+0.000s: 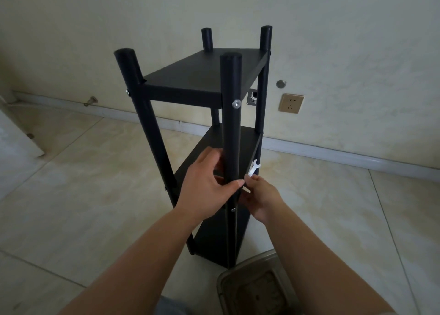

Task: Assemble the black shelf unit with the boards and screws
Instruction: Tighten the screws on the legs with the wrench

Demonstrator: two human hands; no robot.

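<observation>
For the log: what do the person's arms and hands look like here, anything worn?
Both forearms are bare as far as the frame shows: no sleeves, gloves, watch or rings visible on the left hand or the right hand. Nails are short and unpainted where visible.

One head-worn view — looking forward and down, close over the floor [71,195].

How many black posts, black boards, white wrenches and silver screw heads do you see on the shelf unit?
Black posts: 4
Black boards: 3
White wrenches: 1, held by the right hand
Silver screw heads: 3 plainly visible
Total: 11
</observation>
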